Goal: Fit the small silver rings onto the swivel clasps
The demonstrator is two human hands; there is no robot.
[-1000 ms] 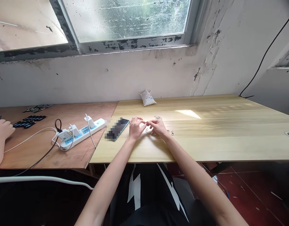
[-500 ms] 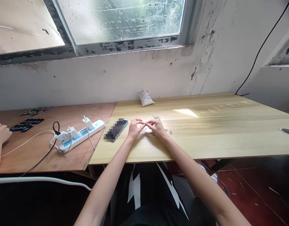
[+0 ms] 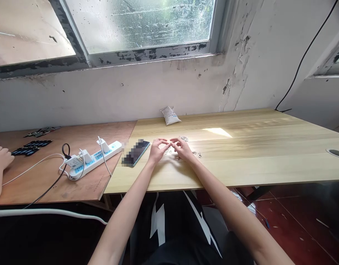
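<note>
Little has changed: the left hand [image 3: 156, 151] and right hand [image 3: 184, 150] still nearly meet at the fingertips above the tabletop [image 3: 255, 147], small metal rings [image 3: 199, 155] nearby, so fine fingerwork continues, each grip narrow, anything pinched too tiny to tell.

A bare left hand [image 3: 157, 151] and right hand [image 3: 184, 150] meet at the fingers [image 3: 175, 140] near small silvery metal pieces [image 3: 184, 138] on a pale wood-grain bench [image 3: 258, 158].
</note>
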